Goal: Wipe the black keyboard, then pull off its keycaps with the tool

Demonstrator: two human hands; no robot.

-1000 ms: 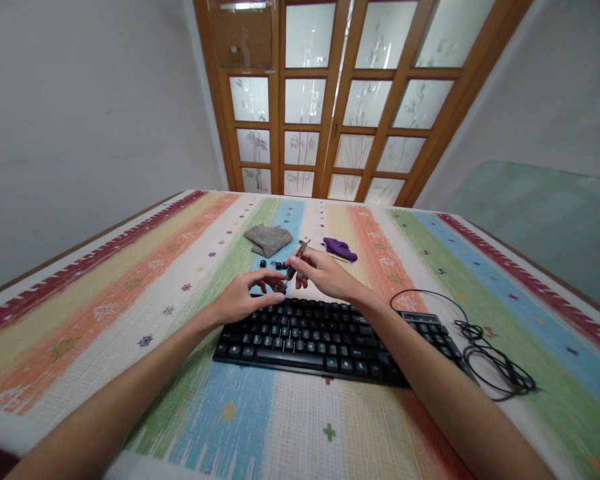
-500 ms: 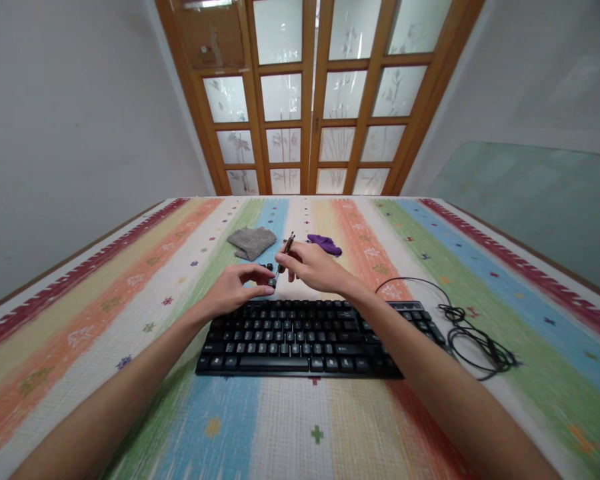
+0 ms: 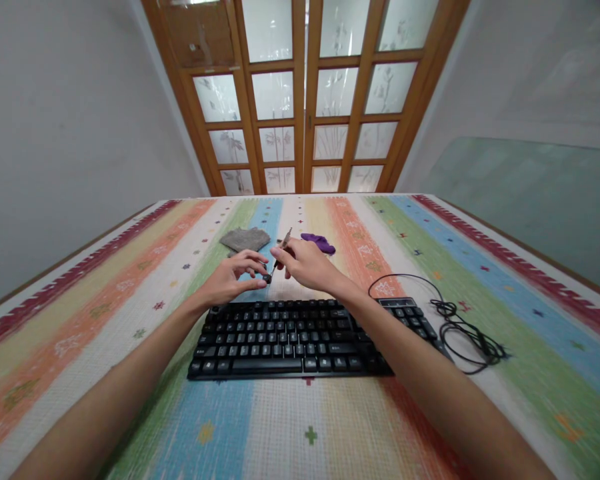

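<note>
Beyond the black keyboard (image 3: pixel 267 365), my left hand (image 3: pixel 229 277) pinches a small black keycap (image 3: pixel 267 279) between thumb and fingertips. My right hand (image 3: pixel 307 265) grips a slim tool (image 3: pixel 287 235) with a thin shaft; its exact kind is too small to make out. The shaft slants down to the left, and its tip is at the keycap, though contact is hard to tell. My right forearm passes over the right part of the keyboard and hides some keys.
A crumpled grey cloth (image 3: pixel 245 239) lies behind my left hand, and a purple cloth (image 3: pixel 319 243) behind my right. The keyboard's coiled black cable (image 3: pixel 473 343) rests at the right. A striped tablecloth (image 3: pixel 310 410) covers the table; wooden glazed doors (image 3: pixel 300 127) stand beyond it.
The fingers of my left hand have lifted and spread slightly around the keycap, and the slim tool has tilted a little. The whole view has shifted slightly.
</note>
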